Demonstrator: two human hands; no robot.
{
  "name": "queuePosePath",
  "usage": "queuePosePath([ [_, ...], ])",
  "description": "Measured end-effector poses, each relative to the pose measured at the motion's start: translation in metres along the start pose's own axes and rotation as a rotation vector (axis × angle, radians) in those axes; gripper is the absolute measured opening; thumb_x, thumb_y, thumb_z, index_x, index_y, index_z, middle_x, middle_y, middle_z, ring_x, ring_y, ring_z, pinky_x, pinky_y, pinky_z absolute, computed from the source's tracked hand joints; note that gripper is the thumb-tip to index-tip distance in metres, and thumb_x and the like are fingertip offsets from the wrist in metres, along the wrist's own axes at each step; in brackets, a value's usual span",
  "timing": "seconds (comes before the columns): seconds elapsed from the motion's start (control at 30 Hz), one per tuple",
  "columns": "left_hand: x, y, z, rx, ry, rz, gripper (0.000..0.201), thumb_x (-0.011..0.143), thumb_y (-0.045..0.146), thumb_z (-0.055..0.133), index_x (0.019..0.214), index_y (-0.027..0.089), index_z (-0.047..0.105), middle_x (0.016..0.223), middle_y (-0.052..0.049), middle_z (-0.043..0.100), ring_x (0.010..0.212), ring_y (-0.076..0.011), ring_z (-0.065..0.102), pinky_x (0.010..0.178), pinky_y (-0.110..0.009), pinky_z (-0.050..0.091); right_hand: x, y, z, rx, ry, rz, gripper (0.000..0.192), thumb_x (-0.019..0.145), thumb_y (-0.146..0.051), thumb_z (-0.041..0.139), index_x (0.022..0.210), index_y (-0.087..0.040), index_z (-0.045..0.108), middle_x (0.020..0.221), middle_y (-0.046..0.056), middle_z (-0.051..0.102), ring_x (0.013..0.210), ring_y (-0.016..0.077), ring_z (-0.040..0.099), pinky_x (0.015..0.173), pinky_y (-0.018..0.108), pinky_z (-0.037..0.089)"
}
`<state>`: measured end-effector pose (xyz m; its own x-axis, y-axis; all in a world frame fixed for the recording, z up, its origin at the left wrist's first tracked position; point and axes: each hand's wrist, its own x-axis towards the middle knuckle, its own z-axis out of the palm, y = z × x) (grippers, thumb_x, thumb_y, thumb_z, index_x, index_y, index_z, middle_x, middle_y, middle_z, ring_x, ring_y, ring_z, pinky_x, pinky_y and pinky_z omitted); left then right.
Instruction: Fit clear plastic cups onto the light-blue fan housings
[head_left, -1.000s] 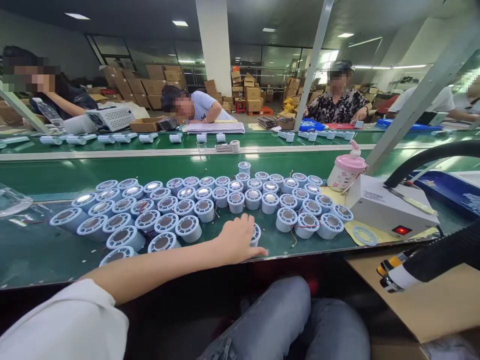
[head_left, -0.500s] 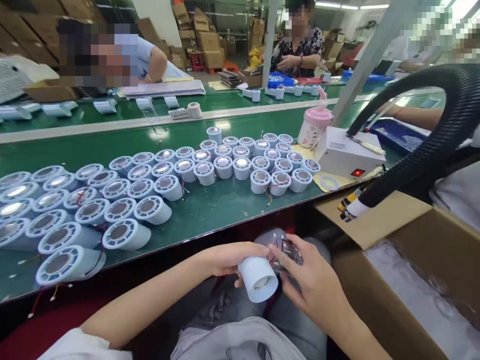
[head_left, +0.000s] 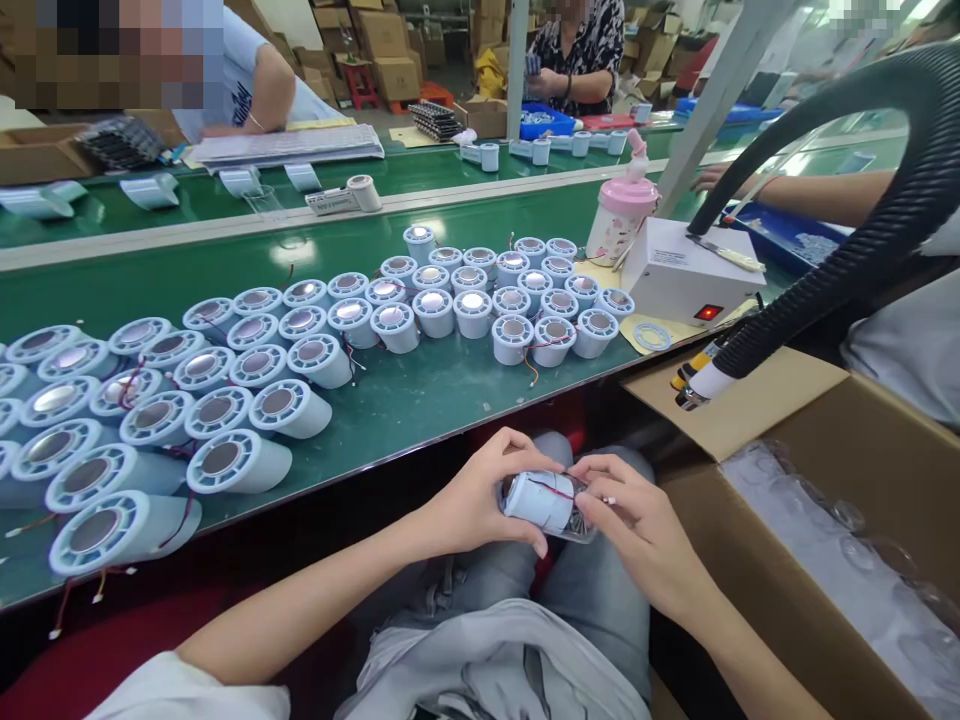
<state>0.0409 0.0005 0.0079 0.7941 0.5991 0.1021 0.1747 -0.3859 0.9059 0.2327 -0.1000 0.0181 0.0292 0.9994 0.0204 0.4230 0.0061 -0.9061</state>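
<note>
A light blue cylindrical housing (head_left: pixel 541 500) with a thin dark red wire along its side lies tilted between my hands, above my lap. My left hand (head_left: pixel 480 495) curls round its left end, thumb below and fingers above. A clear plastic shell (head_left: pixel 581 528) sits under and beside the housing; whether the housing is fully inside it I cannot tell. My right hand (head_left: pixel 626 515) is closed at the right side, fingertips on the shell and close to the wire. A small white connector shows by those fingers. Many similar light blue housings (head_left: pixel 238 462) stand on the green table.
An open cardboard box (head_left: pixel 885 440) holding clear plastic pieces is at my right. Above it hangs a black flexible hose (head_left: pixel 832 260). A white device (head_left: pixel 690 275) with a red switch and a pink-lidded bottle (head_left: pixel 621 215) stand on the table. Co-workers sit across the line.
The housing has turned from open end facing me to lying sideways, now against the clear shell. My left hand has shifted round its end. The view has moved slightly.
</note>
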Motion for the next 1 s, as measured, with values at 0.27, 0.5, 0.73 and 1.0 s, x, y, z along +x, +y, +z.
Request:
queuePosePath([
  [0.27,0.003,-0.002,-0.004,-0.099,-0.137,0.078,0.072,0.063,0.034,0.085,0.128,0.023,0.057,0.124,-0.011,0.063,0.114,-0.0263,0.059,0.101,-0.039,0.044,0.003,0.012,-0.004,0.352,0.057,0.137,0.036,0.085,-0.036,0.063,0.053,-0.019,0.063,0.097,0.007,0.063,0.088,0.0191,0.057,0.073,0.028,0.044],
  [0.5,0.004,0.005,0.002,-0.253,-0.217,0.016,0.066,0.071,0.022,0.077,0.132,0.023,0.052,0.131,-0.011,0.057,0.117,-0.0272,0.056,0.094,-0.037,0.048,0.001,0.014,-0.01,0.501,0.063,0.14,0.032,0.083,-0.035,0.067,0.055,-0.021,0.066,0.1,0.005,0.07,0.094,0.0212,0.063,0.071,0.027,0.052],
  [0.73,-0.002,0.0,0.004,-0.727,-0.222,-0.109,0.06,0.076,0.021,0.075,0.13,0.027,0.05,0.138,-0.011,0.052,0.114,-0.0217,0.059,0.092,-0.034,0.049,-0.014,0.012,-0.016,-0.042,-0.035,-0.195,0.043,0.075,-0.022,0.079,0.114,-0.034,0.065,0.131,0.002,0.062,0.124,0.0246,0.054,0.103,0.037,0.047],
  [1.0,-0.005,0.011,-0.004,-0.516,-0.248,-0.077,0.073,0.07,0.022,0.081,0.135,0.029,0.05,0.142,-0.01,0.05,0.126,-0.0278,0.052,0.1,-0.038,0.047,-0.022,0.013,-0.016,0.117,-0.138,-0.035,0.04,0.083,-0.029,0.072,0.118,-0.034,0.053,0.122,0.002,0.061,0.112,0.0208,0.062,0.101,0.036,0.05],
])
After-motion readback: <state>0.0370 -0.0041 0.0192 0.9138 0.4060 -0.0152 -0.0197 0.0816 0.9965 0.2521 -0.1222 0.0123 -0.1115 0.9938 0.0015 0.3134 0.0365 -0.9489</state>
